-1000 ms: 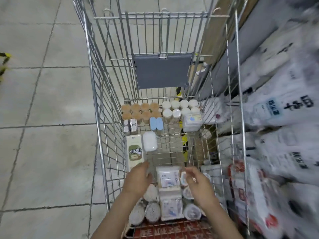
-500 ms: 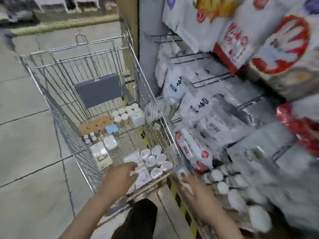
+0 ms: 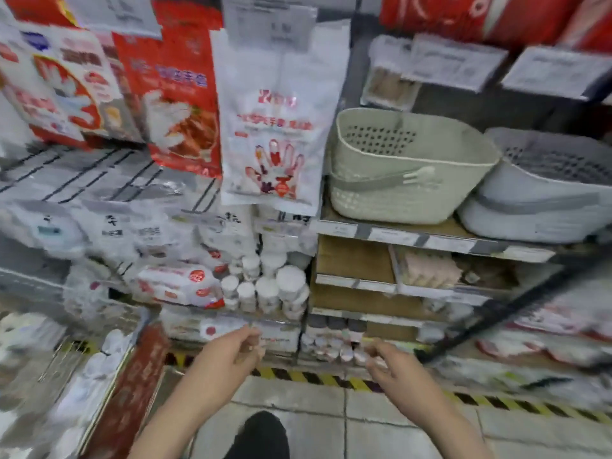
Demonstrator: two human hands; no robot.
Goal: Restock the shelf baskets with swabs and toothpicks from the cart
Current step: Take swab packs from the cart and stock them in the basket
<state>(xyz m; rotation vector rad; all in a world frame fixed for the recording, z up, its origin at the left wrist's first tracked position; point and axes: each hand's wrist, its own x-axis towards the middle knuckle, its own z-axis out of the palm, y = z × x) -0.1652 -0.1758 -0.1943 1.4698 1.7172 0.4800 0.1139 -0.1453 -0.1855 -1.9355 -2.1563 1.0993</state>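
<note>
Facing the store shelves in the blurred head view, the person holds both forearms out low in front. The left hand (image 3: 236, 347) has its fingers curled together near a small pale thing; whether it is pinched cannot be told. The right hand (image 3: 387, 362) curls its fingers round a small pale pack (image 3: 364, 354), too smeared to name. Just beyond the hands, round white tubs (image 3: 268, 286) crowd a low shelf, with smaller jars (image 3: 334, 346) on the shelf below. Higher to the right, a cream basket (image 3: 410, 193) and a grey basket (image 3: 536, 207) sit side by side. The cart (image 3: 99, 376) stands at the lower left, with white packs in it.
</note>
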